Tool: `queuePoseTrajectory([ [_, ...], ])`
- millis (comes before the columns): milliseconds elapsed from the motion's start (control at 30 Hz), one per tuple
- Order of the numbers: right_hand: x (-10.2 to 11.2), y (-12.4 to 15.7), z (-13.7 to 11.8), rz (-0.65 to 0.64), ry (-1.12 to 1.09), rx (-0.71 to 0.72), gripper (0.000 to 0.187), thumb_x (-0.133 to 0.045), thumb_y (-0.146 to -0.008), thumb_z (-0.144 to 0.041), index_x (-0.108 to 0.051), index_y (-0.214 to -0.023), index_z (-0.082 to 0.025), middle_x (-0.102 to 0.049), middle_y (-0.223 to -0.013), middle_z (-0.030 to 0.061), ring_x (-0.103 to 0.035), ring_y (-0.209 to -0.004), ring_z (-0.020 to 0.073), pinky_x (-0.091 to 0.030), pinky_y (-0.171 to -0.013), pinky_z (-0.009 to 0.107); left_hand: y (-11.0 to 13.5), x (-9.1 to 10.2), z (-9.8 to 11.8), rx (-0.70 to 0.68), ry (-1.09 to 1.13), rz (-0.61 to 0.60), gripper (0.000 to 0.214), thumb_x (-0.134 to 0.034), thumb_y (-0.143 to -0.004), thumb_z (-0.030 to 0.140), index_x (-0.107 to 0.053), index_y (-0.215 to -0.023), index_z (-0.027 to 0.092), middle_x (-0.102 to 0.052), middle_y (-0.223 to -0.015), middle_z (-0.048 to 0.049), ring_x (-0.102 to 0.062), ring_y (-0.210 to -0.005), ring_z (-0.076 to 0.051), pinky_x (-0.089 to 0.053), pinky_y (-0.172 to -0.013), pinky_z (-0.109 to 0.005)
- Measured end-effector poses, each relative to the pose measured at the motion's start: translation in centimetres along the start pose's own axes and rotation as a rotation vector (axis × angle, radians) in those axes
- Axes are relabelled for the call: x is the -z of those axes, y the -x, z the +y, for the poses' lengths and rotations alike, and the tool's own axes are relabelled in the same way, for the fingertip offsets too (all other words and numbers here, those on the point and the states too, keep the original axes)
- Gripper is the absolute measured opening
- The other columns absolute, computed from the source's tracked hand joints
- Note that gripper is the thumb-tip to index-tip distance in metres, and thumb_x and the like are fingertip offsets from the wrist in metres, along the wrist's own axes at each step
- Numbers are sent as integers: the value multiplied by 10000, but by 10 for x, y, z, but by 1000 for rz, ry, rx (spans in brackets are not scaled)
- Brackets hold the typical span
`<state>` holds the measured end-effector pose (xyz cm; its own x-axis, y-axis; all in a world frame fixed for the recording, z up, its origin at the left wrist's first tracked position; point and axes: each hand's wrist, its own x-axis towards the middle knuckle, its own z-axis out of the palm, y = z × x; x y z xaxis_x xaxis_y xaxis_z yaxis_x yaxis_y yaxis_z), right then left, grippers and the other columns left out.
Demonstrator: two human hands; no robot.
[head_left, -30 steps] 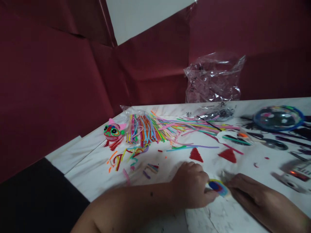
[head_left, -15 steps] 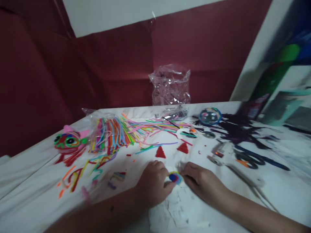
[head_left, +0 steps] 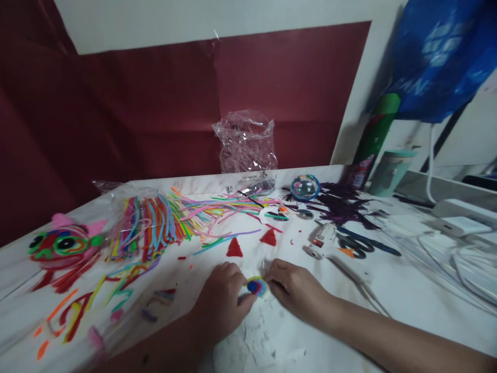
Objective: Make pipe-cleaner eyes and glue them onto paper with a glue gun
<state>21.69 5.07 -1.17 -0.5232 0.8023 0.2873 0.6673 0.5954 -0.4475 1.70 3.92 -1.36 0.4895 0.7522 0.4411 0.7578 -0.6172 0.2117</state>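
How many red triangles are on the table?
2. One red triangle lies just beyond the left hand; the other is to its right, slightly farther back. Any under the hands would be hidden.

Craft workspace, white table (head_left: 438, 305), colourful pipe cleaners (head_left: 159, 220), glue gun (head_left: 345, 266), scissors (head_left: 353, 243)

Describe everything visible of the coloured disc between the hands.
The disc is small and roundish: dark blue middle, with curved red, pale blue and yellow bands beside it. Blur hides its material. The left hand grips its left side; the right hand is at its right edge, contact unclear. It is nearer the camera than the red triangles; whether it touches the table, I cannot tell.
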Motion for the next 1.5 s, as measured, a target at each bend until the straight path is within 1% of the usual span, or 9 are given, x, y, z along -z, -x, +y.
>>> queuePoseTrajectory([
  [267,2,0,-1,-8,-11,-6,224,-503,-816,-43,-688,-827,-169,-638,-807,47,-629,-735,155,-462,-658,218,2,-2,-2,-3,-4,0,52,-648,-730,165,-599,-719,150,-574,-746,-55,-546,-750,-219,-453,-684,-359],
  [467,2,1,0,4,13,10,203,-505,-829,-61,-677,-808,-166,-632,-791,50,-625,-729,157,-461,-650,223,1,-2,-2,-15,-16,16,46,-644,-732,173,-601,-730,157,-581,-743,-51,-547,-745,-211,-447,-673,-340],
  [767,2,3,2,19,17,33,204,-481,-836,-87,-658,-816,-187,-627,-783,38,-620,-714,156,-465,-642,240,-2,5,3,-10,4,-40,69,-633,-755,214,-620,-734,149,-593,-743,-64,-554,-742,-208,-448,-673,-331],
  [900,1,4,4,21,20,34,199,-483,-839,-89,-657,-803,-178,-622,-777,42,-619,-704,158,-461,-631,242,-1,2,1,27,49,-7,39,-622,-717,144,-622,-756,145,-598,-752,-62,-559,-752,-210,-453,-694,-337],
  [967,1,3,4,20,12,33,198,-483,-842,-91,-656,-807,-182,-623,-785,39,-617,-707,155,-460,-633,239,-1,2,0,37,80,-1,86,-594,-691,91,-620,-757,140,-602,-760,-64,-563,-761,-211,-457,-705,-338],
  [1100,4,5,2,10,-17,17,205,-484,-836,-89,-666,-839,-184,-625,-804,38,-616,-709,149,-463,-643,236,-1,4,-1,14,93,-12,170,-505,-675,28,-614,-741,141,-600,-760,-71,-561,-768,-213,-459,-706,-337],
  [1233,9,7,0,3,41,-29,212,-501,-819,-92,-684,-877,-182,-623,-802,44,-617,-706,162,-465,-641,247,-1,5,-1,9,83,-18,208,-473,-665,19,-611,-750,150,-599,-767,-73,-560,-774,-213,-457,-710,-332],
  [1300,10,7,1,-11,54,-40,209,-502,-820,-92,-688,-866,-175,-629,-797,51,-621,-715,172,-468,-649,255,-2,5,0,10,79,-32,201,-470,-670,25,-605,-743,156,-599,-765,-72,-557,-772,-212,-454,-707,-329],
  [1500,5,3,5,15,30,13,230,-479,-844,-91,-689,-889,-173,-624,-805,62,-617,-726,173,-473,-649,257,-3,6,1,1,83,-31,172,-448,-672,32,-558,-685,164,-568,-710,-59,-528,-727,-199,-424,-664,-310],
])
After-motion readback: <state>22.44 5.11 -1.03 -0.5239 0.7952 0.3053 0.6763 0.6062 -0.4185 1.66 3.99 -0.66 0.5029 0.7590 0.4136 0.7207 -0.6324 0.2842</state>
